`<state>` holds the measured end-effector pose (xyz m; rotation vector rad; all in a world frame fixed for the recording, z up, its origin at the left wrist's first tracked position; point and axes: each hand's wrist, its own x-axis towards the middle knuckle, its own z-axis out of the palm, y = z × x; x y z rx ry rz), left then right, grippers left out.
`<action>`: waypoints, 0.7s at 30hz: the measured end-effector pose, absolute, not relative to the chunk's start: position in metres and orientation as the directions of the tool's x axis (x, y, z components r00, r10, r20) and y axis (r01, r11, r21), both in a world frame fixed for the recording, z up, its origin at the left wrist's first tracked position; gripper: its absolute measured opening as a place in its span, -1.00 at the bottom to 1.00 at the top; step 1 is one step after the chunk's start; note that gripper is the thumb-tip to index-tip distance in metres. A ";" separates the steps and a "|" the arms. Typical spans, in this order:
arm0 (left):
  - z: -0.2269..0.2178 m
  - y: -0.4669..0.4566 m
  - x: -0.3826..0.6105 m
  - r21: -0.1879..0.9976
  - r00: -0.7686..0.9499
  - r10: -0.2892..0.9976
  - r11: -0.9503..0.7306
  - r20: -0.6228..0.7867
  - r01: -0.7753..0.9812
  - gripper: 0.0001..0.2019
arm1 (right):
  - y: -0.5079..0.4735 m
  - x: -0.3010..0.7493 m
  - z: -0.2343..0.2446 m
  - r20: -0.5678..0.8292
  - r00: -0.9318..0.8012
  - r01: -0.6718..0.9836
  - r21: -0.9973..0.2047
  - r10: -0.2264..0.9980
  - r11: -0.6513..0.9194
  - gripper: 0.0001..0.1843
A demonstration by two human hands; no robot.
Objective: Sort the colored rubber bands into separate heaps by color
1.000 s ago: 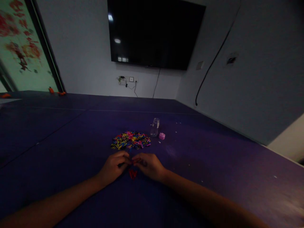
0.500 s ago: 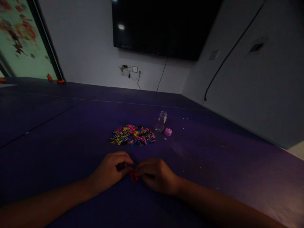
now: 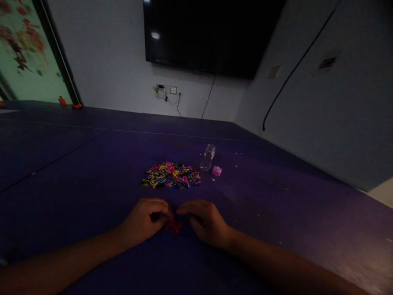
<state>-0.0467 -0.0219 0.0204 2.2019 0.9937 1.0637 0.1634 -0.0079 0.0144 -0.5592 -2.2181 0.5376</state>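
Note:
My left hand point(image 3: 147, 221) is closed in a pinch, thumb and fingertips meeting on a small bunch of red rubber bands point(image 3: 174, 226) that hangs below them, low over the floor. Facing it, my right hand point(image 3: 207, 221) holds nothing that I can see; its index finger points at the red bunch and stands apart from the thumb. Beyond both hands lies a flat pile of small rubber bands point(image 3: 170, 174) in yellow, pink, red, blue and black. The dim light blurs the finer detail at the fingertips.
A clear bottle point(image 3: 208, 157) stands uncapped right of the pile, with a pink cap point(image 3: 216, 171) beside it. White scraps dot the purple floor point(image 3: 260, 196). At the back, a large black screen point(image 3: 211, 37) hangs above wall sockets point(image 3: 167, 90) and cables.
My right hand has drawn slightly back to the right from the red rubber bands, and its fingers have parted. The red bunch looks more spread. My left hand stays nearly in place.

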 end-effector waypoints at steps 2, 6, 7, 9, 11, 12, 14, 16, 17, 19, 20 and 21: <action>0.021 -0.022 -0.046 0.676 0.431 0.767 -0.632 0.475 0.380 -0.81 | -0.006 0.165 0.015 0.594 -0.565 0.235 -0.550 0.573 0.801 -0.64; 0.022 -0.023 -0.047 0.668 0.390 0.760 -0.647 0.521 0.369 -0.79 | -0.004 0.165 0.018 0.585 -0.500 0.265 -0.599 0.639 0.756 -0.71; 0.023 -0.023 -0.047 0.669 0.379 0.763 -0.644 0.524 0.373 -0.79 | -0.004 0.165 0.018 0.579 -0.488 0.266 -0.614 0.653 0.743 -0.72; 0.024 -0.024 -0.047 0.673 0.363 0.772 -0.634 0.521 0.382 -0.80 | -0.004 0.165 0.019 0.563 -0.470 0.272 -0.640 0.680 0.718 -0.72; 0.025 -0.024 -0.048 0.674 0.354 0.780 -0.625 0.517 0.394 -0.80 | -0.004 0.165 0.019 0.547 -0.462 0.283 -0.655 0.698 0.701 -0.73; 0.026 -0.024 -0.048 0.673 0.350 0.781 -0.623 0.517 0.398 -0.80 | -0.004 0.165 0.019 0.540 -0.462 0.287 -0.660 0.704 0.695 -0.73; 0.026 -0.024 -0.048 0.668 0.343 0.782 -0.623 0.519 0.408 -0.80 | -0.003 0.164 0.019 0.533 -0.457 0.281 -0.672 0.711 0.685 -0.73; 0.025 -0.023 -0.047 0.659 0.333 0.782 -0.623 0.527 0.421 -0.80 | -0.003 0.164 0.018 0.534 -0.440 0.267 -0.690 0.722 0.673 -0.74; 0.024 -0.023 -0.047 0.655 0.325 0.784 -0.621 0.529 0.431 -0.81 | -0.003 0.164 0.018 0.530 -0.430 0.267 -0.699 0.731 0.663 -0.74; 0.023 -0.023 -0.047 0.650 0.305 0.792 -0.608 0.528 0.456 -0.83 | -0.003 0.163 0.018 0.513 -0.411 0.287 -0.712 0.754 0.641 -0.77; 0.023 -0.023 -0.047 0.651 0.294 0.800 -0.598 0.523 0.468 -0.84 | -0.003 0.163 0.019 0.504 -0.403 0.302 -0.714 0.764 0.631 -0.78; 0.023 -0.024 -0.047 0.658 0.285 0.812 -0.581 0.509 0.479 -0.84 | -0.004 0.164 0.019 0.495 -0.399 0.317 -0.715 0.772 0.623 -0.80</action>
